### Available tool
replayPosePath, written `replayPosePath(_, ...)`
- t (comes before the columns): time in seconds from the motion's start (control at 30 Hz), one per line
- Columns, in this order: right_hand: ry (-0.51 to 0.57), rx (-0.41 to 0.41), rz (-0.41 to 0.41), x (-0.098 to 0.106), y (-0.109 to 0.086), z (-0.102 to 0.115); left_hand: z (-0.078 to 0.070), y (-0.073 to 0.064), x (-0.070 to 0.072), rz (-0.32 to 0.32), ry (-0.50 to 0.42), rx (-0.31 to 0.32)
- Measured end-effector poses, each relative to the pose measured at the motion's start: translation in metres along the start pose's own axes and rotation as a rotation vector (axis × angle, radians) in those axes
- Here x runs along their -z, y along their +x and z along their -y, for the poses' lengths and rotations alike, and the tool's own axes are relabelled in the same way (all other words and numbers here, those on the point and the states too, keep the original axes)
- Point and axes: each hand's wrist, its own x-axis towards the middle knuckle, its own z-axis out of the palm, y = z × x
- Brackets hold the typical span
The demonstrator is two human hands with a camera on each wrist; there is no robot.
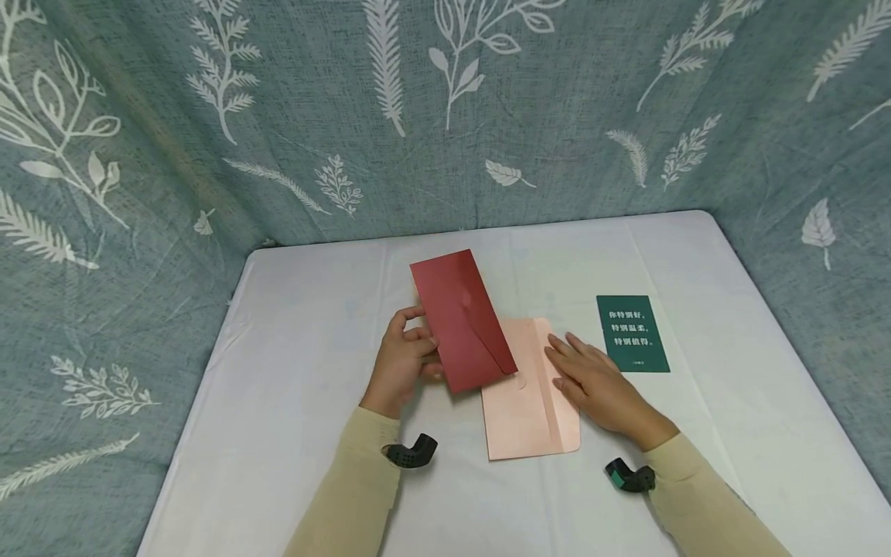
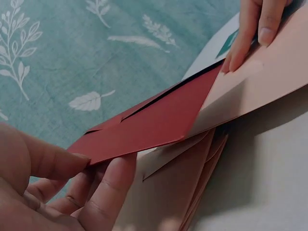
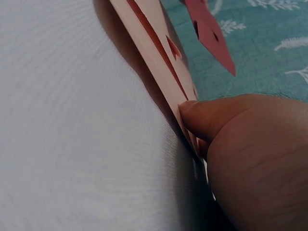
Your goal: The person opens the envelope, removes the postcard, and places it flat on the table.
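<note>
My left hand (image 1: 398, 362) pinches a dark red envelope (image 1: 461, 317) by its left edge, between thumb and fingers. The envelope is tilted and its lower right corner overlaps a pale pink envelope (image 1: 518, 422). In the left wrist view the red envelope (image 2: 159, 122) is raised, with a flap slit along its far side. My right hand (image 1: 602, 383) rests on the right side of the pink envelope with its fingers extended. In the right wrist view its thumb (image 3: 202, 115) touches the pink envelope's edge (image 3: 151, 62), where folded layers stand slightly apart.
A dark green card (image 1: 633, 333) with white lettering lies right of the pink envelope, behind the right hand. A white cloth covers the table (image 1: 299, 348). A teal leaf-patterned curtain (image 1: 418, 178) surrounds its far side and both sides.
</note>
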Motion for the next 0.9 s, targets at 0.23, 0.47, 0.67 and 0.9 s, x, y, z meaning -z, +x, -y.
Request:
replayPosePath(0.23, 0.008, 0.005, 0.001, 0.001, 0.000, 0.000, 0.005, -0.004, -0.008, 0.085, 0.026, 0.066)
replayPosePath(0.47, 0.012, 0.011, -0.002, 0.001, 0.000, -0.001, 0.014, -0.008, -0.014, 0.168, 0.064, 0.075)
replayPosePath(0.67, 0.012, 0.017, -0.006, 0.000, 0.000, -0.002, 0.022, -0.012, -0.021, 0.235, 0.106, 0.104)
replayPosePath(0.9, 0.008, 0.018, -0.011, -0.001, 0.000, -0.002, 0.027, -0.017, -0.027, 0.292, 0.134, 0.131)
